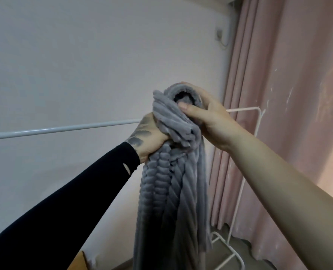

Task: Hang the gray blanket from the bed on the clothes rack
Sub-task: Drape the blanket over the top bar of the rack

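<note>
The gray ribbed blanket [173,182] is bunched at its top and hangs down in long folds in the middle of the view. My left hand [148,137], in a black sleeve, grips the bunch from the left. My right hand [206,114] clasps the top of the bunch from the right, thumb pressed on the fabric. Both hands hold it at the height of the white clothes rack's top bar [64,129], which runs from the left edge behind the blanket to the right corner [259,108]. Whether the blanket touches the bar is hidden.
A pale wall stands behind the rack. Pink curtains [290,94] hang at the right, close to the rack's right upright [245,172]. The rack's white foot [228,248] rests on the floor. A wall socket with a cord [219,34] sits high up.
</note>
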A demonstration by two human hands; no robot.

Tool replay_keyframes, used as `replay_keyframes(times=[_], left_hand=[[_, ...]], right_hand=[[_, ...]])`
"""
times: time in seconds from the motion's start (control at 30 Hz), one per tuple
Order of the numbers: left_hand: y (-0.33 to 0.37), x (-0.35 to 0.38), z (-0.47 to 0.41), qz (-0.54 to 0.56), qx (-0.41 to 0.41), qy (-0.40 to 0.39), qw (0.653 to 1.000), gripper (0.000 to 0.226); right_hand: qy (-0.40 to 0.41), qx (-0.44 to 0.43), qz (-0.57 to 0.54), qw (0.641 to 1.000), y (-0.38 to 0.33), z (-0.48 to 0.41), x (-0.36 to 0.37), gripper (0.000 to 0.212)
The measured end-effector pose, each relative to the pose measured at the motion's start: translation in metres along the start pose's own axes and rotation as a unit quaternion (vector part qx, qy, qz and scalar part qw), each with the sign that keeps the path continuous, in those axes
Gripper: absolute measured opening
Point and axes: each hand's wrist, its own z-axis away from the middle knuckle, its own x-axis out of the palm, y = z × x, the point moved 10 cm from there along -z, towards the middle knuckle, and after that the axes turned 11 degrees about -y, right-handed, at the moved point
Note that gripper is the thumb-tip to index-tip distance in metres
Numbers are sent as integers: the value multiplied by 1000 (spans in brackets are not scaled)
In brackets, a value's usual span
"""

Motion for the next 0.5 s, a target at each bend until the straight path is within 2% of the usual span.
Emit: replay_keyframes(times=[0.07, 0.1, 0.23, 0.3, 0.37, 0.43, 0.5], left_hand=[[2, -27, -3, 51, 26, 88, 994, 8], [3, -38, -4, 69, 39, 124, 989, 6], [13, -55, -12, 131, 64, 179, 973, 8], [17, -60, -14, 183, 61, 191, 962, 19], [25, -69, -12, 211, 70, 192, 956, 26], [31, -84, -7, 209, 70, 196, 955, 29], [33, -104, -1, 193, 64, 219, 954, 21]], right_hand=[[25, 55, -9, 998, 20, 14, -9, 72], [21, 78, 25, 996, 28, 19, -9, 73], [-105, 148, 177, 967, 59, 33, 23, 57], [-176, 203, 229, 936, 82, 39, 43, 60], [-198, 254, 282, 904, 105, 46, 44, 52], [-144, 295, 257, 909, 117, 46, 24, 33], [-23, 289, 209, 934, 110, 37, -6, 23]])
